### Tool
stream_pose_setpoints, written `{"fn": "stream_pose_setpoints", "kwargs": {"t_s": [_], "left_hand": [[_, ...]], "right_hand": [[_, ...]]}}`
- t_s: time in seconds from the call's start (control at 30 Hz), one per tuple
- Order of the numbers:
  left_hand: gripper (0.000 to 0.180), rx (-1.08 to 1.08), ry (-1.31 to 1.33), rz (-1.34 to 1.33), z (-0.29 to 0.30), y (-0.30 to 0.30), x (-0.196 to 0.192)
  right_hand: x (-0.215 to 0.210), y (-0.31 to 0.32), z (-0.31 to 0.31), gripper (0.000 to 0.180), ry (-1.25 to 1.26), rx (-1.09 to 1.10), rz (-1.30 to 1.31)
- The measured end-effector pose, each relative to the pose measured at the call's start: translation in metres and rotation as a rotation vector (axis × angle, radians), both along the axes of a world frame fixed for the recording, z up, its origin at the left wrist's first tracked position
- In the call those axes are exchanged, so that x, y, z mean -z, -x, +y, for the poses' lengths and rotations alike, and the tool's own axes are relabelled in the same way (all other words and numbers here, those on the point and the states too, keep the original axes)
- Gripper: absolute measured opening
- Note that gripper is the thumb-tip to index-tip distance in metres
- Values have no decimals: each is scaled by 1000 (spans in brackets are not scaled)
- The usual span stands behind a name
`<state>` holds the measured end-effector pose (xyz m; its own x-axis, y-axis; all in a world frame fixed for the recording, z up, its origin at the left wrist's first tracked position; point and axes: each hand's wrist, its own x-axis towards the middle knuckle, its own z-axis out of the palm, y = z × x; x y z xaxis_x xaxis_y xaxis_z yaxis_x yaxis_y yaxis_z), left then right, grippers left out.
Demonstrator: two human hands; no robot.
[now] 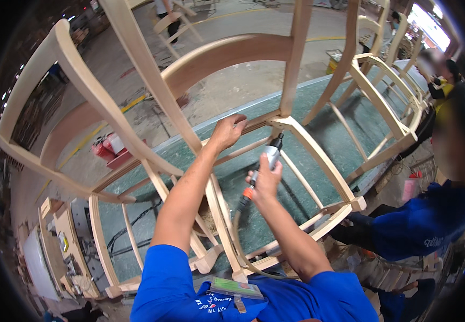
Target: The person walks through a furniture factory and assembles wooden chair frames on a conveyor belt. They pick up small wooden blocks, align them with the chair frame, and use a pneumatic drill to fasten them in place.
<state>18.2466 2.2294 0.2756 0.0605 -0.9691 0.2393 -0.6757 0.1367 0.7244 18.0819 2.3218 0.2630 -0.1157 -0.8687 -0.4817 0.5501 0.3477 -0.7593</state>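
Observation:
A bare wooden chair frame [319, 155] stands in front of me on a green-topped bench, its two tall back posts rising away from me. My left hand [229, 132] is closed at its rear seat rail, with the fingers curled over the wood. In my right hand [268, 178] is a grey and black air screwdriver [271, 153] with an orange ring and a hose at its lower end. The screwdriver's nose points at the rear right corner of the seat frame, by a corner block [280, 123]. Whether its tip touches the wood I cannot tell.
Another chair frame [99, 234] stands close on the left, and more chair frames [381, 102] line the green bench top [243, 236] to the right. A person in a blue shirt [423, 220] is on the right. Red containers [103, 147] stand beyond the bench.

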Motion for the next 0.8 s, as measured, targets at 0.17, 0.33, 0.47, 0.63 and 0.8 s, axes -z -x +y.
{"fn": "stream_pose_setpoints", "kwargs": {"t_s": [0.17,0.33,0.47,0.63,0.8], "left_hand": [[29,80,-64,-52,60,-7,-66],[25,388,-890,-873,149,-53,-45],[30,407,-1187,-690,184,-26,26],[30,610,-1261,-415,158,-3,121],[31,541,-1184,-590,161,-6,197]], "right_hand": [[-17,118,37,33,56,-369,2],[-27,171,60,48,62,-476,133],[-22,185,69,59,26,-508,156],[-25,188,49,64,103,-444,72],[-31,194,47,58,122,-397,55]]}}
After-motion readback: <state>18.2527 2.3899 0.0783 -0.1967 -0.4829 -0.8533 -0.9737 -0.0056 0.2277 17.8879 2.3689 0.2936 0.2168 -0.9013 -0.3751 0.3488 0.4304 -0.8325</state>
